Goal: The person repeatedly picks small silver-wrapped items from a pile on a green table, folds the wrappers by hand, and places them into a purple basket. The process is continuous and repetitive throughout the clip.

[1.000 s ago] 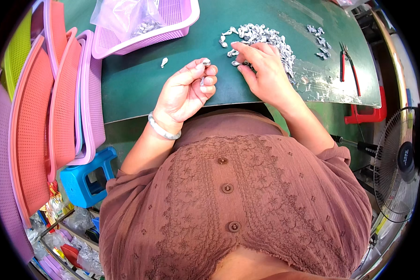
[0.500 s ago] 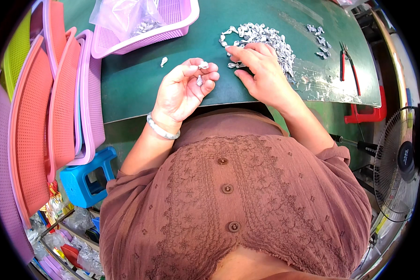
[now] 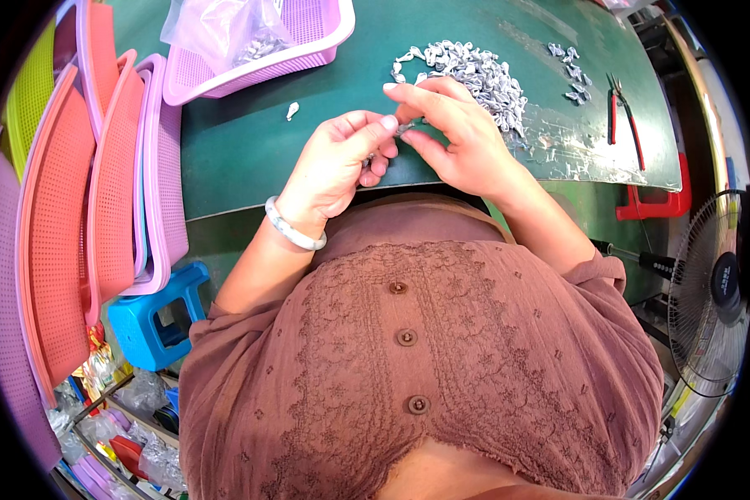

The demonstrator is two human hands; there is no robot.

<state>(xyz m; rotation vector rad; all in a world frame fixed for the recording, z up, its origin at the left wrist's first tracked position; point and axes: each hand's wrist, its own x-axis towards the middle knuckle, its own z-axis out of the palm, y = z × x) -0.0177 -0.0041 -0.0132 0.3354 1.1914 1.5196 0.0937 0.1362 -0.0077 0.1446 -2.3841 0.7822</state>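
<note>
In front of me, just over the near edge of the green table (image 3: 262, 179), my left hand (image 3: 346, 154) is closed in a pinch. Between its thumb and fingertips sits a small grey piece (image 3: 403, 130), mostly hidden. My right hand (image 3: 462, 137) meets it from the right, thumb and fingertips closed around the same piece. A second small grey bit shows in the curled lower fingers of my left hand. Beyond my right hand lies a heap of small silver-grey teardrop-shaped pieces (image 3: 483, 79). One single pale piece (image 3: 292, 110) rests alone, left of my hands.
A lilac basket (image 3: 258, 75) at the back left holds a clear bag and grey pieces. Red-handled pliers (image 3: 625, 125) and a small group of grey pieces (image 3: 571, 75) lie right. Stacked baskets (image 3: 112, 183), a blue stool (image 3: 154, 321) and a fan (image 3: 708, 292) flank the table.
My left hand has turned and moved slightly right, from palm up to a pinch. My right hand has come left from near the heap, so the fingertips now meet.
</note>
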